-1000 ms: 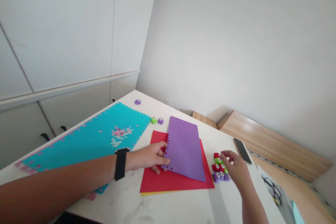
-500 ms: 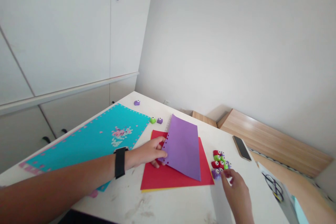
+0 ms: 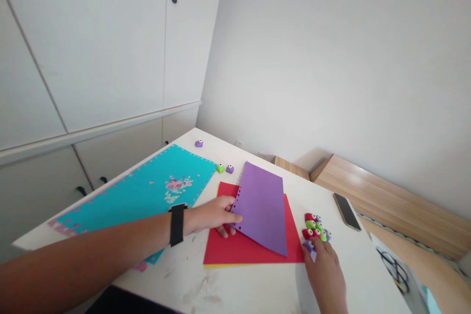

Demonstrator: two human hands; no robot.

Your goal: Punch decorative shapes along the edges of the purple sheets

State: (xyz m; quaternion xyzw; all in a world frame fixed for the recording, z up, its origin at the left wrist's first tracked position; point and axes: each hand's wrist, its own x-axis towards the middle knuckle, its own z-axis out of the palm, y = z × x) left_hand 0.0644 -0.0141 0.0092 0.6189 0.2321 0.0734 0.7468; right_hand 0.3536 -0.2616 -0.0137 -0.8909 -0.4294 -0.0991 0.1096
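Note:
My left hand [image 3: 220, 213], with a black band on its wrist, pinches the left edge of a purple sheet of paper [image 3: 263, 206], thumb on top. Small holes line that edge. Under it lies a red sheet [image 3: 228, 250] with a yellow edge [image 3: 224, 266] showing beneath. At the right, my right hand [image 3: 326, 270] has its thumb and fingers closed around a small purple paper punch [image 3: 308, 245] at the near end of a cluster. Red, green and purple punches, among them a red one [image 3: 306, 233], stand just beyond its fingers.
A turquoise sheet [image 3: 147, 196] with a punched border holds a heap of paper bits [image 3: 176, 185]. Beyond it are a green punch [image 3: 220, 169] and two purple punches [image 3: 229, 169]. A phone [image 3: 346, 211] lies near the table's right edge, with cabinets [image 3: 110, 34] at left.
My right hand has shifted from one purple punch to close around the one beside it at the cluster's near left. My left hand keeps its hold on the purple sheet. The view has shifted slightly.

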